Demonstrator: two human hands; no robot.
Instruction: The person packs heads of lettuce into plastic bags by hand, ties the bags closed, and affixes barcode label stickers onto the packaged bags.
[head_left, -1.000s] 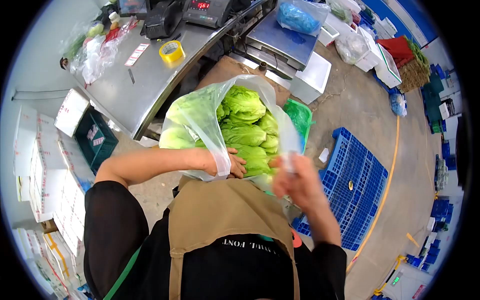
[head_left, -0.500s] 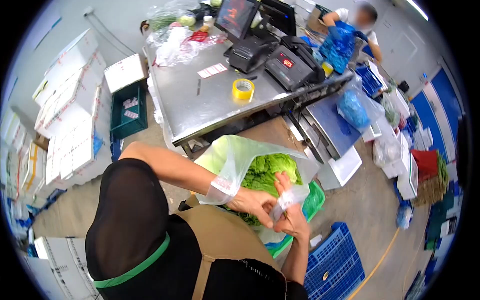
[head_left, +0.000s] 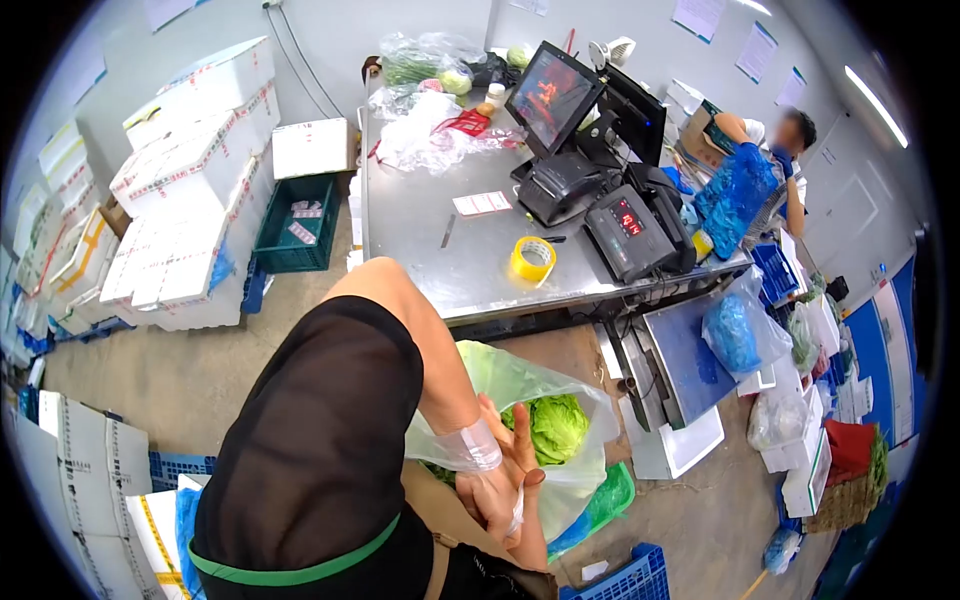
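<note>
Meeting at the near side of a large translucent plastic bag, a person's two bare hands overlap low in the centre of the view. The left hand angles down across the right, with clear plastic around its wrist; its fingers are partly hidden, so whether they grip the plastic cannot be told. The right hand points upward, fingers extended and apart, a strip of plastic crossing near its base. Just beyond the hands, leafy green lettuce sits inside the bag, showing through its open mouth. To the bag's right on the floor is a bright green plastic item, with a corner of a blue pallet below it. Ahead stands a metal table bearing a yellow roll of tape, a device with red digits, a tilted screen and, at the far left, plastic-wrapped vegetables. Right of the table, a clear bag with blue contents rests on a platform scale. Farther back, another person is behind bunched blue plastic. At left, white boxes are stacked near a dark green crate
</note>
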